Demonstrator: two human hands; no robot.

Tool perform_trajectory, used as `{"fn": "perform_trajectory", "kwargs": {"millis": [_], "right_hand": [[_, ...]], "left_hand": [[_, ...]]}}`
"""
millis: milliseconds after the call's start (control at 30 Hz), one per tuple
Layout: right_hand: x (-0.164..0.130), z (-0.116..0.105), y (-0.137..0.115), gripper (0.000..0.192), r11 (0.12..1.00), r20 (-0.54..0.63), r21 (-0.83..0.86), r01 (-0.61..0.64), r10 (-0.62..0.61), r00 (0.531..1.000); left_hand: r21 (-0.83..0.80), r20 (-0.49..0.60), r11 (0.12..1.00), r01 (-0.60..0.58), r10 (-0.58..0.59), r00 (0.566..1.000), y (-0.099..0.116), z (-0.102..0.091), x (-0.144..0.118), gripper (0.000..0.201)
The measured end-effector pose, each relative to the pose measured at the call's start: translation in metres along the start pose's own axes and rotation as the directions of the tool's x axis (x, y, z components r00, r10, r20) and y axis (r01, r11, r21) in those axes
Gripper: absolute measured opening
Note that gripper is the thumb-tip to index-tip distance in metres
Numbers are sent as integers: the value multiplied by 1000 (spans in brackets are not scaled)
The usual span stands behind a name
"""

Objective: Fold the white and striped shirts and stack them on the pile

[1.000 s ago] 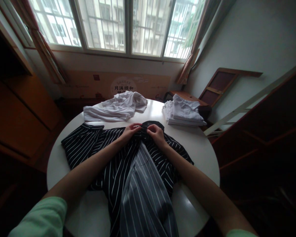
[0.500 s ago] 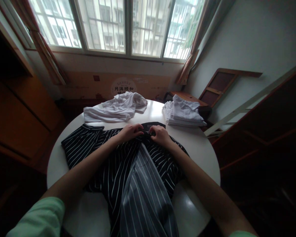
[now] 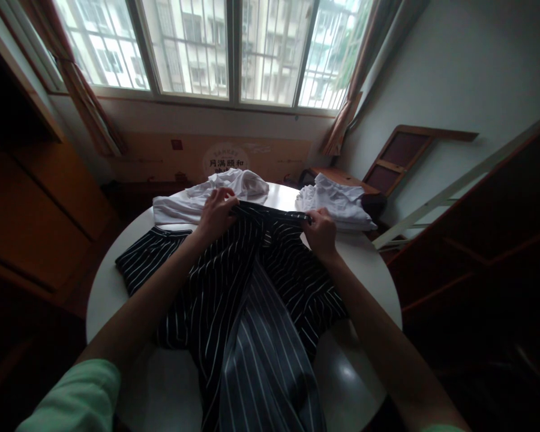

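A black shirt (image 3: 225, 288) with white stripes lies spread over the round white table (image 3: 103, 294), its lower part hanging toward me. Its front parts to show a greyer striped inside (image 3: 265, 348). My left hand (image 3: 219, 211) pinches one end of the shirt's raised top edge. At the other end, my right hand (image 3: 320, 233) is closed on the same edge. Between my hands the band is stretched nearly straight. A folded black striped piece (image 3: 150, 258) lies beside my left forearm; I cannot tell whether it is separate.
White clothing (image 3: 180, 209) lies loosely heaped at the table's far left side. A stack of folded white clothes (image 3: 335, 201) sits at the far right. Behind the table are a wooden chair (image 3: 398, 153) and a barred window (image 3: 189, 54).
My hands have moved apart, left hand up and leftward, right hand to the right. The shirt's top edge has lifted and stretched between them.
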State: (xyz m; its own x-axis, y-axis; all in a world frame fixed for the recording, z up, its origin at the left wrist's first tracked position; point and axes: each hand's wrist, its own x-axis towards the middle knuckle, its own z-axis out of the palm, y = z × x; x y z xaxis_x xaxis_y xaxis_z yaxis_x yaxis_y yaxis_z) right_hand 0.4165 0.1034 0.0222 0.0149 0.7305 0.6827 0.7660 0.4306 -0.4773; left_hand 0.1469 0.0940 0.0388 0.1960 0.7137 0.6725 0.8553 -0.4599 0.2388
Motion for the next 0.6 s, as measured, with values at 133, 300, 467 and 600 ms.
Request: {"fn": "perform_trajectory", "kwargs": {"millis": [133,300,467,600], "right_hand": [[1,1,-5,18,950,109,239,-199,177,978],[-1,15,-5,22,660,329,576,-483,354,875],[-9,27,-8,54,719,299,596,-356,213,930],[-15,28,-15,41,771,345,573,-277,79,935]], "left_hand": [[-22,-49,975,222,-223,974,0,3,-3,21],[-249,11,884,395,-406,914,3,18,-5,26],[-336,86,892,302,-290,953,6,33,-9,65],[-255,254,936,244,-178,951,3,38,-12,43]]}}
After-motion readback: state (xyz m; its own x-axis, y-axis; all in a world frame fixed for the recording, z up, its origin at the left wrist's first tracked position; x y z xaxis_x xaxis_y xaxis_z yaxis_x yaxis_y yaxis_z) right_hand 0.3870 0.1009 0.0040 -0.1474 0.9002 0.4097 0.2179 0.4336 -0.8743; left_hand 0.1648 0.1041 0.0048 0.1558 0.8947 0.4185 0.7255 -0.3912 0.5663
